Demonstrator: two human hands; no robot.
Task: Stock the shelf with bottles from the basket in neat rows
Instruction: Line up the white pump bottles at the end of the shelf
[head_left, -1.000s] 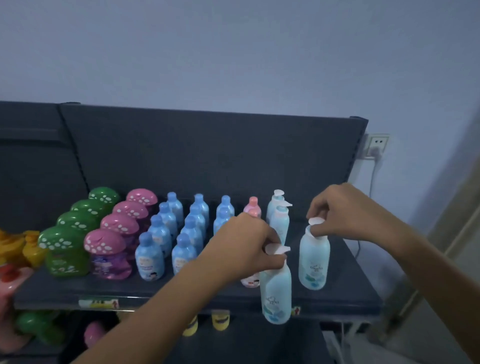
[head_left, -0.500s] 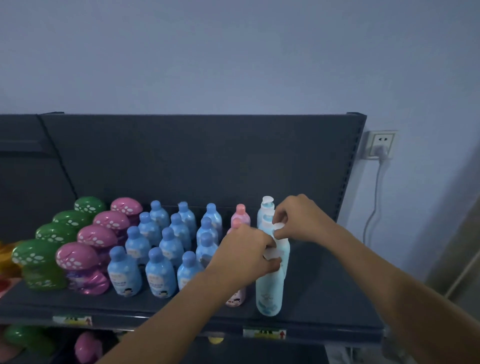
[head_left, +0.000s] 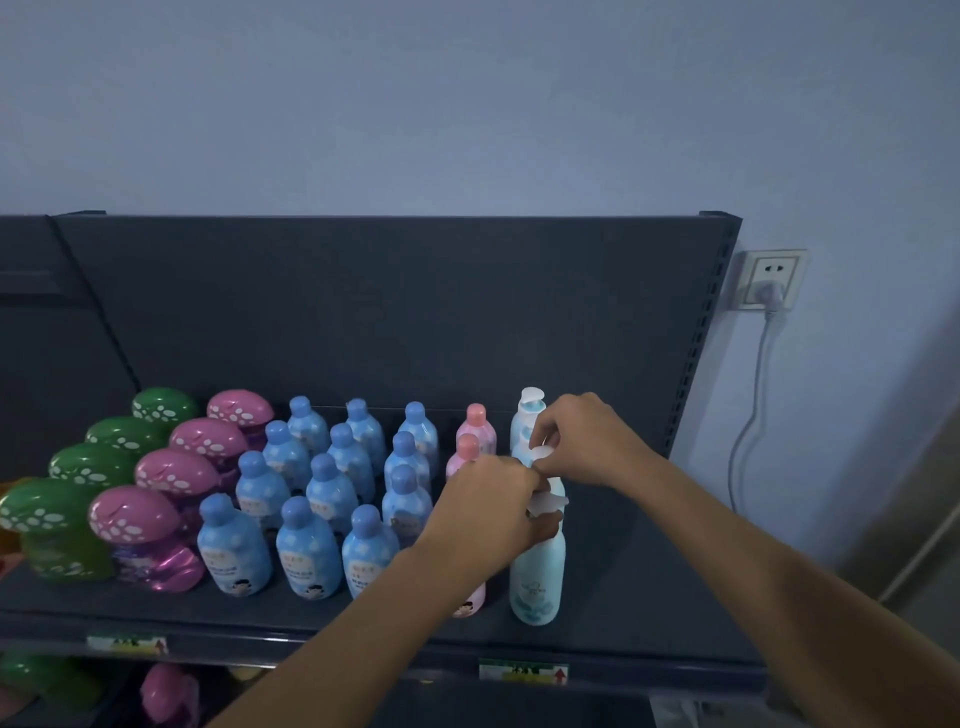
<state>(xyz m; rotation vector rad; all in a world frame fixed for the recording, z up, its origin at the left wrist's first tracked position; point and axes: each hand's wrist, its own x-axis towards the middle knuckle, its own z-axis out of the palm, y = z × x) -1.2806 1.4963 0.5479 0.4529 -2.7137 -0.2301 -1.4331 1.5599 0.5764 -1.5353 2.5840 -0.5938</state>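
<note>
On the dark shelf (head_left: 649, 613) a row of tall light-blue pump bottles runs front to back at the right. My left hand (head_left: 493, 512) grips the white pump head of the front pump bottle (head_left: 537, 577), which stands on the shelf. My right hand (head_left: 587, 441) pinches the pump top of the pump bottle just behind it, mostly hidden by both hands. A further pump bottle (head_left: 527, 415) stands at the back. Left of them stand pink bottles (head_left: 475, 428) and rows of blue bottles (head_left: 311, 551). No basket is in view.
Pink mushroom-capped bottles (head_left: 179, 475) and green mushroom-capped bottles (head_left: 93, 462) fill the shelf's left side. The shelf's right part beyond the pump row is bare. A wall socket (head_left: 771, 280) with a plugged cable sits right of the shelf. More bottles stand on a lower shelf.
My right hand carried its pump bottle from the right of the shelf into the row behind the front one. My left hand kept hold of the front bottle. The view shifted right.
</note>
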